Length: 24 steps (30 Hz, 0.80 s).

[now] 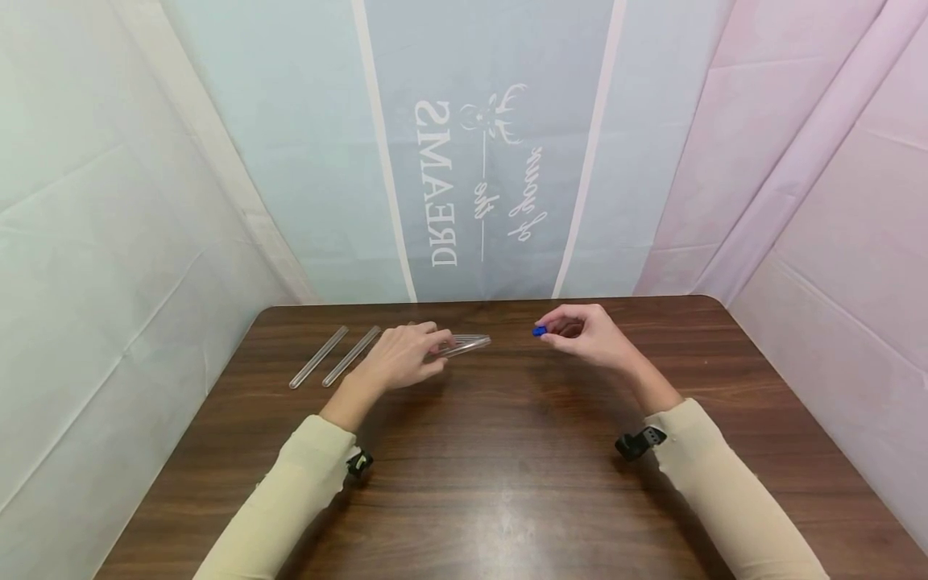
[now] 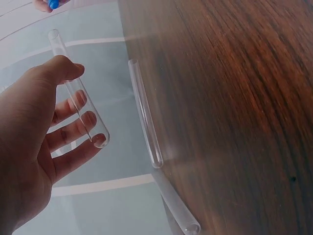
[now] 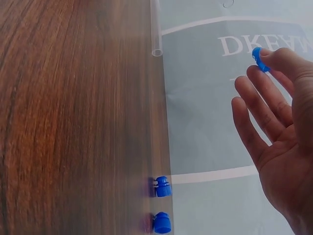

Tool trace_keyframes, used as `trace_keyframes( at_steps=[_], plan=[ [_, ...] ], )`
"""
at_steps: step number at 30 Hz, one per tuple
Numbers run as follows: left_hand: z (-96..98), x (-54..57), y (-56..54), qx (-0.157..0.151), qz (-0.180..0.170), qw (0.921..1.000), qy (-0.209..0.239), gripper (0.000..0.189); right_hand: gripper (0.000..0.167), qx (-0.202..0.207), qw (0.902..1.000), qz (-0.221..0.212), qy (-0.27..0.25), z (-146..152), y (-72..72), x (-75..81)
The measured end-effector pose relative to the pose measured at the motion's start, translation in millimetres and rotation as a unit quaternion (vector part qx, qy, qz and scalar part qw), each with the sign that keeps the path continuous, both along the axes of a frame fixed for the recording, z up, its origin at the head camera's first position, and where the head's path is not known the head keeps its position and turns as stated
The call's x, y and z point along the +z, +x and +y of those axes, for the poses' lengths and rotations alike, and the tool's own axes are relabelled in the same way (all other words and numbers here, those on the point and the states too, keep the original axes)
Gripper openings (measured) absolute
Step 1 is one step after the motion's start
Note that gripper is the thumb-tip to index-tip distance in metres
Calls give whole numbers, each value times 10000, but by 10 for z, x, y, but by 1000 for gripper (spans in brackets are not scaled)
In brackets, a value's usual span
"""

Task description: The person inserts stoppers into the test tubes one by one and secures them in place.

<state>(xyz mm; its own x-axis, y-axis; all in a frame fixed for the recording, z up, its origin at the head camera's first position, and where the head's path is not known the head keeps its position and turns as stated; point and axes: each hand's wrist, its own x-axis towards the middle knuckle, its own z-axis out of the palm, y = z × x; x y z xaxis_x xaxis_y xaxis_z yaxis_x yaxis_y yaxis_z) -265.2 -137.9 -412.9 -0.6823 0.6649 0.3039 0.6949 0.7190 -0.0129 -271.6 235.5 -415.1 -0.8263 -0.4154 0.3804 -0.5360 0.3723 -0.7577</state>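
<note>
In the left wrist view my left hand pinches a clear test tube between thumb and fingers. The tube tilts, its open mouth away from the hand and its rounded end by the fingertips. In the head view, that hand is above the table's left half. My right hand pinches a small blue cap between thumb and index finger. Its other fingers spread loosely in the right wrist view. The cap and the held tube's mouth are apart, at similar height.
Two clear test tubes lie side by side on the wooden table, left of my left hand. Another tube lies near the far edge. Two blue caps sit there too, hidden in the head view. Hanging cloth surrounds the table.
</note>
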Motion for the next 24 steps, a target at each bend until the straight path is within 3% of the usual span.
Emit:
trace_keyframes(
  at_steps=[24],
  plan=[
    [172,63,-18,-206,28,9998,40,21,19,115,9996,-266,47,-88,26,7]
  ],
)
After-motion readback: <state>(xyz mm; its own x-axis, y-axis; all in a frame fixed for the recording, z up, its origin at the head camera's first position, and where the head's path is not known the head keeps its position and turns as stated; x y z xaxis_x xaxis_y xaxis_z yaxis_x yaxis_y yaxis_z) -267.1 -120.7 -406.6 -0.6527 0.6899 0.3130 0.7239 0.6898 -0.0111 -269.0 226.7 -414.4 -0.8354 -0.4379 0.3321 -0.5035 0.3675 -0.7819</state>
